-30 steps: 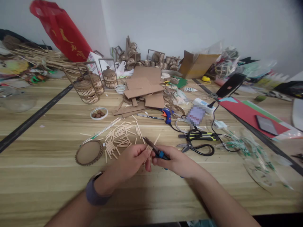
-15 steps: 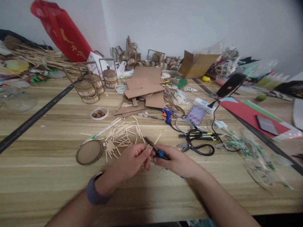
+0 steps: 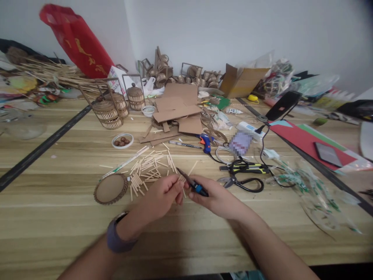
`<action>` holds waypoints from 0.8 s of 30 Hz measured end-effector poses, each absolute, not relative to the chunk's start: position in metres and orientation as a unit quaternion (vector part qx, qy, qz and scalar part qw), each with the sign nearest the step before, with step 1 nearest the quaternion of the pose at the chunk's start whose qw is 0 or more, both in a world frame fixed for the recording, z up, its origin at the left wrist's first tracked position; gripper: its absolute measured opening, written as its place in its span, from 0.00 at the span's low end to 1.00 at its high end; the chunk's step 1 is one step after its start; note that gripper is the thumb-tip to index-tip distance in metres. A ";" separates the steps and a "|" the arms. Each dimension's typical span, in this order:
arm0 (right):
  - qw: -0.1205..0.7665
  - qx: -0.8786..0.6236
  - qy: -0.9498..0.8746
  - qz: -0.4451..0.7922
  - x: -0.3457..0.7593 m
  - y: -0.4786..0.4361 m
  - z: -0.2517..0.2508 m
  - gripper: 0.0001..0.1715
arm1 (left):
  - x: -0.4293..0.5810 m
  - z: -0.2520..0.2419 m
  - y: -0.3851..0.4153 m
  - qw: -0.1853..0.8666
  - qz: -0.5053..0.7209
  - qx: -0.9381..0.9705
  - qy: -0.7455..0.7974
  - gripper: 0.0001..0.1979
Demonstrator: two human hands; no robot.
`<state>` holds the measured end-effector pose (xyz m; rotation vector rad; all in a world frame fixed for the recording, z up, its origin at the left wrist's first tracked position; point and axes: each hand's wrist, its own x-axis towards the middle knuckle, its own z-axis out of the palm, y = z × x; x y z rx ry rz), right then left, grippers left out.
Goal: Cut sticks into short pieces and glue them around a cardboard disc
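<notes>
My left hand (image 3: 165, 195) pinches small pale wooden sticks (image 3: 182, 179) between thumb and fingers. Around the black and blue handles of a pair of pliers (image 3: 199, 189) my right hand (image 3: 215, 197) is closed. The pliers' dark pointed jaws reach up and left, right beside the sticks at my left fingertips. Just beyond my hands lies a loose pile of short wooden sticks (image 3: 150, 163). A round brown tray with a scalloped rim (image 3: 124, 193) sits to the left of the pile. My fingers partly hide the held sticks.
Scissors (image 3: 247, 184), a yellow-black utility knife (image 3: 250, 167) and a blue glue gun (image 3: 206, 144) lie right of the pile. A white dish (image 3: 132, 140) of brown balls stands left. Cardboard pieces (image 3: 177, 101) and small lidded baskets (image 3: 107, 114) are farther back.
The pliers' handles have been squeezed together, and the blue handle end below my right hand is out of sight. Both hands stay in nearly the same place.
</notes>
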<state>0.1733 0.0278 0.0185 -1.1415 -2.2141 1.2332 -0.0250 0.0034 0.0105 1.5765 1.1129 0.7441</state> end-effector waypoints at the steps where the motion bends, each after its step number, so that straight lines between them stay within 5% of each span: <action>1: 0.186 -0.409 -0.784 0.428 0.176 0.030 0.019 0.10 | -0.027 0.010 0.004 0.505 0.320 0.652 0.466 0.17; 9: 0.366 -0.422 -0.817 0.142 0.188 0.041 0.005 0.16 | -0.024 0.010 0.004 0.291 0.187 0.752 0.561 0.17; 24: 0.134 -0.501 -0.851 0.077 0.169 0.033 -0.008 0.06 | -0.008 -0.001 -0.001 0.076 0.035 0.818 0.568 0.13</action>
